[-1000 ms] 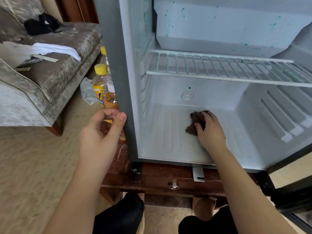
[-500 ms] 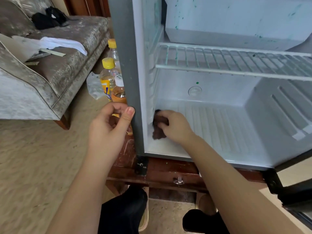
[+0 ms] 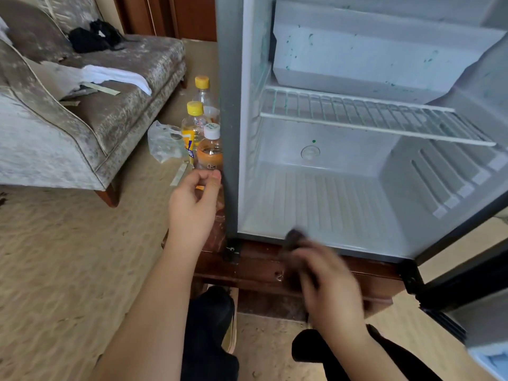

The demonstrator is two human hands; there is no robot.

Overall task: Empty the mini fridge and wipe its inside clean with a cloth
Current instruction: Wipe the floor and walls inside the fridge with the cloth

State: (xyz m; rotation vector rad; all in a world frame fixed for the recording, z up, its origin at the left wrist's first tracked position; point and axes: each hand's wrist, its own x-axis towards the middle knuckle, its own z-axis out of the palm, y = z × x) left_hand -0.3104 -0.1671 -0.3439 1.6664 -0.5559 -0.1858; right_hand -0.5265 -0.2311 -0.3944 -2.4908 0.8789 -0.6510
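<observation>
The mini fridge (image 3: 343, 193) stands open on a low wooden table, its white inside bare apart from a wire shelf (image 3: 371, 116). My right hand (image 3: 330, 281), blurred by motion, grips a dark brown cloth (image 3: 295, 237) just outside the fridge's front lower lip. My left hand (image 3: 192, 204) hovers beside the fridge's grey left wall with thumb and fingers loosely curled, holding nothing. Three bottles (image 3: 202, 138) stand on the table to the left of the fridge.
A grey patterned sofa (image 3: 82, 114) with a white cloth and a black item fills the left. A crumpled plastic bag (image 3: 162, 141) lies by the bottles. The fridge door (image 3: 467, 298) hangs open at the right. My knees are below the wooden table (image 3: 261, 268).
My right hand has drawn the cloth from the fridge floor's left side out over the front lip. The left hand stays by the fridge's side wall.
</observation>
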